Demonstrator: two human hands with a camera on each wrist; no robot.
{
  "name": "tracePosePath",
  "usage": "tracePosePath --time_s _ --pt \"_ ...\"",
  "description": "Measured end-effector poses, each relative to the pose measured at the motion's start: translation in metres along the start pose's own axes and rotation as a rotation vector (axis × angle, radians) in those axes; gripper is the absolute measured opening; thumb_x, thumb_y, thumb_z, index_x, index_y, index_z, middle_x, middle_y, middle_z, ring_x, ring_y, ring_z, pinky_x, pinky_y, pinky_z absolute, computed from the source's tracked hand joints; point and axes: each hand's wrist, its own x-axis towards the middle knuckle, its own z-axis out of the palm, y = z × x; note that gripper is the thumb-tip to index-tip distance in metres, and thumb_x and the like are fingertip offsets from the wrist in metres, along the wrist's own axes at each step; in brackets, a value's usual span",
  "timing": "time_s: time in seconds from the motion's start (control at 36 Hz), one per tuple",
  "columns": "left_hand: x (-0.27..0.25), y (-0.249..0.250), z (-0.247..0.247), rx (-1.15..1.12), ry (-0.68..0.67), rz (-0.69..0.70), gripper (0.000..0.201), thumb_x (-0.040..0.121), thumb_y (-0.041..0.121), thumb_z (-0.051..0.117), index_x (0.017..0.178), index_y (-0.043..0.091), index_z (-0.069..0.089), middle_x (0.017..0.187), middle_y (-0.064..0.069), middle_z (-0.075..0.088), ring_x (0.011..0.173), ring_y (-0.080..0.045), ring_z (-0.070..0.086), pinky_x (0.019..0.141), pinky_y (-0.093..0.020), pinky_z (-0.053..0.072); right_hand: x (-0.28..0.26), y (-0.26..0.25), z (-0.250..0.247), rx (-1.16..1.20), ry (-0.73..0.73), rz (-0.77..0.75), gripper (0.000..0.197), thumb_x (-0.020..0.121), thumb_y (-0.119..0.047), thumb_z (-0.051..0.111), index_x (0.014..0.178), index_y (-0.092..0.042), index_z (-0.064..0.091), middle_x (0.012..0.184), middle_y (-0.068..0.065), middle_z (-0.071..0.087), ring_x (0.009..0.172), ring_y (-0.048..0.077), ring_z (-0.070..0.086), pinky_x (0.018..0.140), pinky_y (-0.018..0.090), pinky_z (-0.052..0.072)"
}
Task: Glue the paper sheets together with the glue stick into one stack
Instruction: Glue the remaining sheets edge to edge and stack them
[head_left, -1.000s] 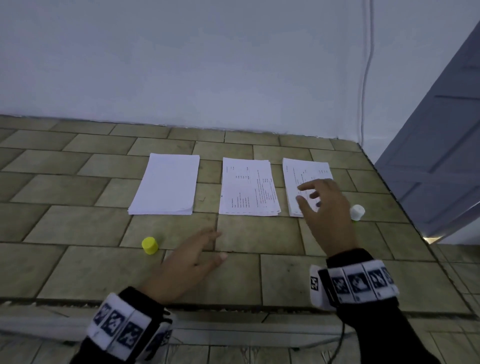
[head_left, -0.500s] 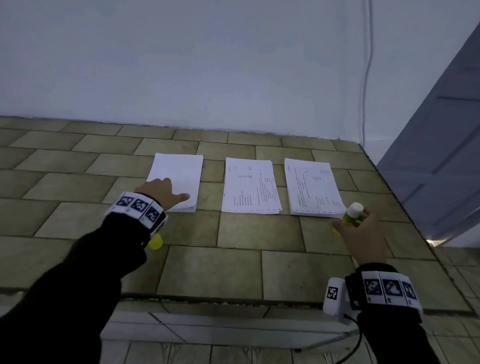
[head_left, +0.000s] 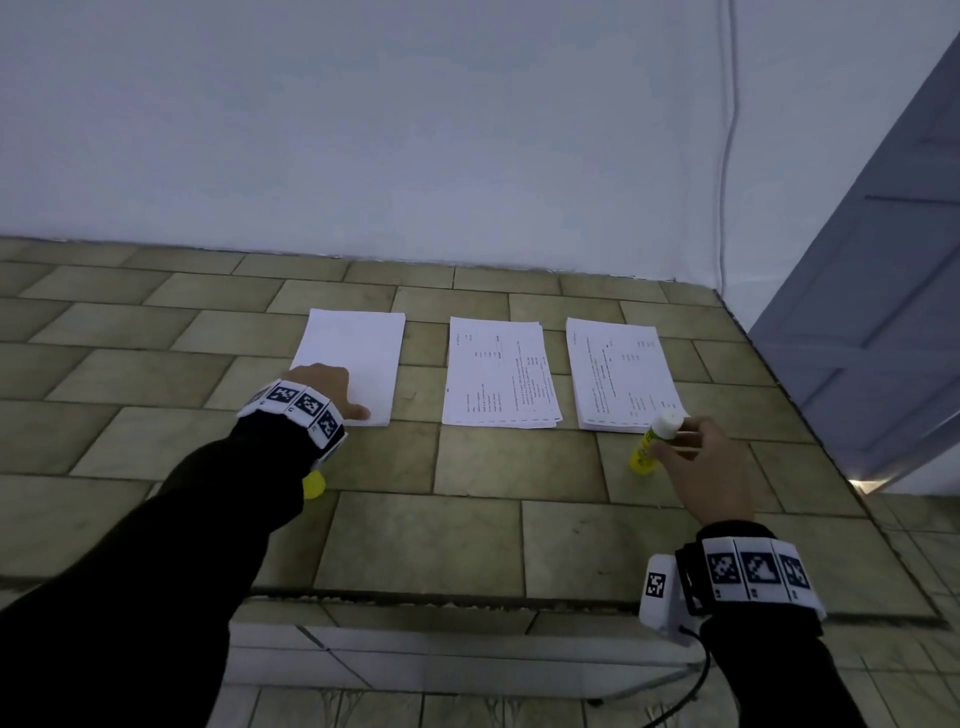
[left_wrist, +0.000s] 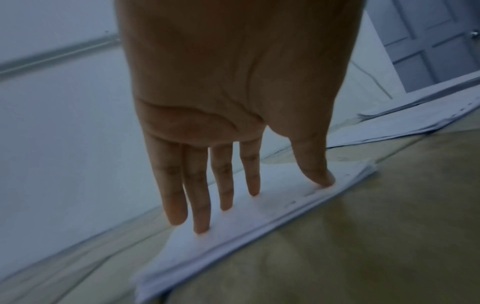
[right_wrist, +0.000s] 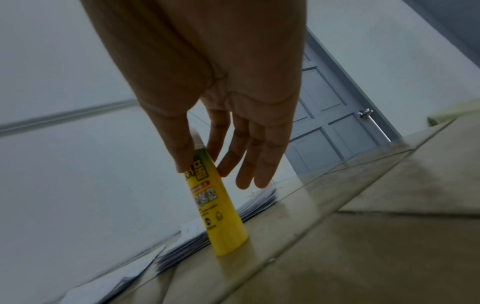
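Left hand (head_left: 318, 383) fingers (left_wrist: 173, 197) flat on blank stack (head_left: 358, 353), right hand (head_left: 701, 467) pinching glue stick (head_left: 652, 441); yellow cap (head_left: 314, 486) near left sleeve.

The worktop (head_left: 467, 530) is tiled in olive-green rectangles with dark seams. A blank white paper stack (head_left: 358, 353) is seen left of two white stacks printed with dark text (head_left: 498, 374). The glue stick (head_left: 649, 447) is yellow with a white top; a yellow cap (head_left: 314, 486) is seen. Sleeves (head_left: 156, 545) are black, wristbands (head_left: 298, 405) white with black square markers.
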Motion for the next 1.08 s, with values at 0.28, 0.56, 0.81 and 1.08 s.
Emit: tracePosePath --time_s 0.28,0.56,0.81,1.08 --pt "0.003 -0.005 0.002 -0.088 0.057 -0.020 0.049 0.093 0.047 0.060 0.128 0.014 0.054 0.127 -0.010 0.060 0.113 -0.027 0.056 0.089 -0.033 0.043 -0.002 0.001 0.001 -0.007 -0.004 -0.017 0.035 0.087 -0.016 0.070 0.117 -0.007 0.055 0.112 0.010 0.063 0.088 0.019 0.056 0.068 0.025 0.038" --pt "-0.015 -0.021 -0.052 -0.337 0.307 -0.052 0.043 0.093 0.049 0.057 0.123 0.019 0.059 0.124 -0.009 0.063 0.109 -0.032 0.057 0.085 -0.039 0.042 -0.003 0.002 0.002 0.003 -0.002 -0.024 0.037 0.088 -0.016 0.069 0.119 -0.007 0.054 0.115 0.009 0.062 0.088 0.017 0.055 0.070 0.025 0.038" --pt "-0.078 0.023 -0.066 -0.394 0.501 0.209 0.039 0.093 0.046 0.058 0.126 0.026 0.059 0.121 -0.002 0.065 0.099 -0.026 0.061 0.073 -0.032 0.042 0.001 0.005 0.004 0.044 -0.015 0.011 0.037 0.086 -0.015 0.070 0.117 -0.008 0.051 0.116 0.011 0.064 0.094 0.018 0.060 0.082 0.033 0.046" --pt "-0.112 0.061 -0.013 -0.309 0.302 0.408 0.039 0.091 0.043 0.059 0.128 0.029 0.059 0.126 0.004 0.062 0.108 -0.023 0.063 0.086 -0.035 0.049 0.000 0.006 0.003 0.049 -0.024 -0.014 0.038 0.086 -0.015 0.070 0.118 -0.010 0.051 0.117 0.010 0.064 0.095 0.017 0.060 0.079 0.030 0.045"
